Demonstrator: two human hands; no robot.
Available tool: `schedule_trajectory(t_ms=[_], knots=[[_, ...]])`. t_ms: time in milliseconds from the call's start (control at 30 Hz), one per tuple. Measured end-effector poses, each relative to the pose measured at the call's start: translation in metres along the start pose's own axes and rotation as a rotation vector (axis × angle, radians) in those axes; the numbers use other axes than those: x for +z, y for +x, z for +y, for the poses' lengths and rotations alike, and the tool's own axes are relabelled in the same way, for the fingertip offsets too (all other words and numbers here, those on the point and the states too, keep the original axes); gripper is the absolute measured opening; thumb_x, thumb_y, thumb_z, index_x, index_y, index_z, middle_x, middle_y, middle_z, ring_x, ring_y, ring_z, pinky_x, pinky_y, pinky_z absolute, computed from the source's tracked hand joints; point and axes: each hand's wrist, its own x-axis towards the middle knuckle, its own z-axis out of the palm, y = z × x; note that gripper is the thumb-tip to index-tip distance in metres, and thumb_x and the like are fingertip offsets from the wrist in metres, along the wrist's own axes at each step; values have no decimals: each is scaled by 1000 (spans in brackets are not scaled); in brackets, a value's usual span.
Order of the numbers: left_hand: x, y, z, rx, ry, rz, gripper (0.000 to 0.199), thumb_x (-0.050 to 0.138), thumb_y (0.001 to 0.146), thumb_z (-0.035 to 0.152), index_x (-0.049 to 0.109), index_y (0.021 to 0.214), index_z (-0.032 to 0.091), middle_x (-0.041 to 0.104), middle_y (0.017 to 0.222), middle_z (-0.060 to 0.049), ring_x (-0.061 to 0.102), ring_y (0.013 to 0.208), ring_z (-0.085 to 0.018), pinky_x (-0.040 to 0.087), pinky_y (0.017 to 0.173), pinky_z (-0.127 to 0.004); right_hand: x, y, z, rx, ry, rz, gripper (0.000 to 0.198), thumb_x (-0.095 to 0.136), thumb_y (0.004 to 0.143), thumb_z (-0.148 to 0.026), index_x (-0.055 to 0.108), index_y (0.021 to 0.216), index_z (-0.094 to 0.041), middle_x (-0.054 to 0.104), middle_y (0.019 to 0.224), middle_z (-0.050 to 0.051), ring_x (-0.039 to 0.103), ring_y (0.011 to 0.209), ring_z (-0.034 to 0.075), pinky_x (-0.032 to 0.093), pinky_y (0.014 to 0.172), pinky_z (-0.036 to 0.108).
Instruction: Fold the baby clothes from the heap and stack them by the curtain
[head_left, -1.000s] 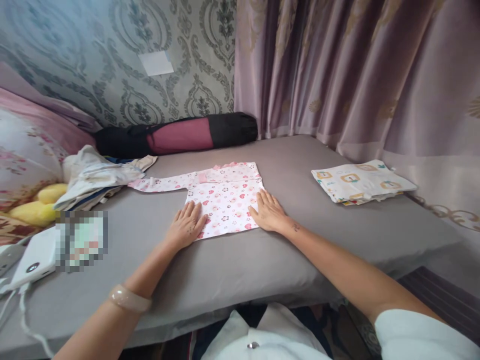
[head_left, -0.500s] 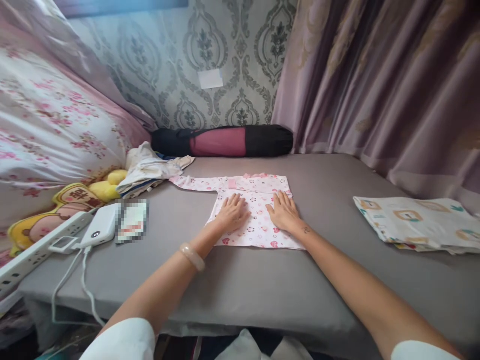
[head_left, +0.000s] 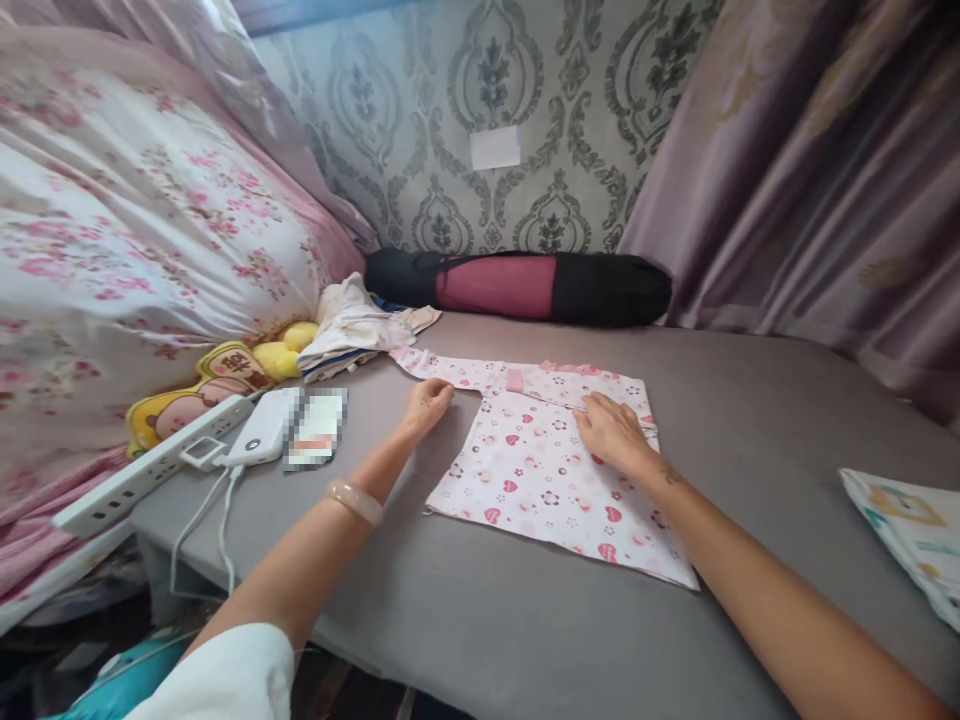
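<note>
A small white shirt [head_left: 540, 470] with pink hearts and flowers lies flat on the grey sheet. One sleeve stretches out to the left, and the other is folded across the upper part. My left hand [head_left: 429, 408] is closed at the lower edge of the outstretched sleeve, fingers pinched on the cloth. On the right side of the shirt, my right hand [head_left: 616, 432] rests palm down, its fingers extended near the folded sleeve's edge. Part of the shirt is hidden beneath that hand.
A pile of clothes [head_left: 352, 320] sits beyond the sleeve. To the left are a white power bank [head_left: 266, 425], a power strip [head_left: 157, 465] and a yellow plush [head_left: 217, 385]. A black and maroon roll bag [head_left: 499, 285] lies along the wall. Folded printed cloth [head_left: 907, 530] is at right.
The view has turned left. My left hand has moved off the shirt's body to the outstretched sleeve and closed there. My right hand stays on the shirt's right side.
</note>
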Motion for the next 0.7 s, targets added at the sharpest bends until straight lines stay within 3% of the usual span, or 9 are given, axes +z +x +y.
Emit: schedule_trajectory(t_ms=[133, 233, 433, 700], knots=[[-22, 29, -20, -289, -85, 229, 19, 61, 73, 26, 66, 87, 14, 68, 78, -8, 64, 66, -19, 50, 58, -27, 15, 22, -30, -85, 55, 16, 57, 23, 99, -32, 37, 146, -4, 30, 156, 17, 23, 146, 27, 14, 119, 47], [-35, 47, -25, -404, -132, 339, 19, 66, 70, 22, 63, 87, 14, 63, 69, -5, 63, 63, -19, 48, 54, -26, 19, 37, -48, -114, 121, 2, 60, 19, 99, -35, 31, 150, -5, 25, 159, 15, 18, 147, 25, 12, 120, 46], [-43, 80, -34, -498, -178, 432, 15, 67, 67, 13, 55, 74, 15, 58, 61, -5, 63, 62, -20, 48, 54, -28, 19, 59, -75, -155, 190, -28, 62, 18, 99, -37, 27, 152, -6, 22, 160, 14, 15, 148, 25, 11, 120, 45], [-40, 103, -33, -507, -260, 468, 21, 67, 70, 15, 48, 81, 18, 54, 64, 0, 57, 55, -15, 43, 50, -26, 29, 81, -97, -161, 258, -17, 61, 21, 99, -35, 28, 151, -4, 23, 160, 14, 16, 148, 25, 11, 120, 42]])
